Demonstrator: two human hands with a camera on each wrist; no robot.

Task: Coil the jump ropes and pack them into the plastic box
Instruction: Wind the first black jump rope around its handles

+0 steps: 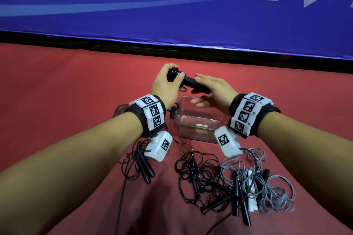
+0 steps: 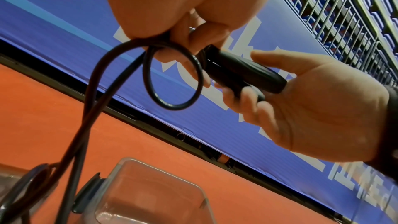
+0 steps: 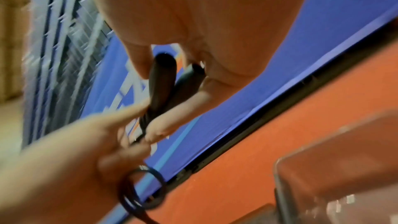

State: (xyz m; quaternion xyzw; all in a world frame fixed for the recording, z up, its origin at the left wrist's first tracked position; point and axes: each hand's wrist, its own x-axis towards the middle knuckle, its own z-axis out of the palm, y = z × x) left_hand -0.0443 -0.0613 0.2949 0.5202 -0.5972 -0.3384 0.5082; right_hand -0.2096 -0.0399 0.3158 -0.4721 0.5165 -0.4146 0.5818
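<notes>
Nearest the viewer, loose jump ropes are lying tangled on the red floor (image 1: 57,86): a black rope pile (image 1: 198,175) just in front of the clear plastic box (image 1: 196,126), a grey rope pile (image 1: 267,191) in front of the box and to its right, and another black rope (image 1: 137,164) in front of the box and to its left. The box is sitting open on the floor, with only a small white label showing inside.

Just above the box, both hands are holding one black jump rope. The left hand (image 1: 166,84) is curling its fingers around the coiled rope (image 2: 172,77), with loops hanging down beside the box. The right hand (image 1: 214,89) is cradling the two black handles (image 2: 243,72) side by side, fingers loosely curled under them and thumb (image 2: 269,57) lying on top.

Beyond the box, a blue banner (image 1: 172,15) with large white lettering is standing along the far edge of the floor. Behind the banner, a metal railing (image 2: 336,14) and rows of blue seats are rising.
</notes>
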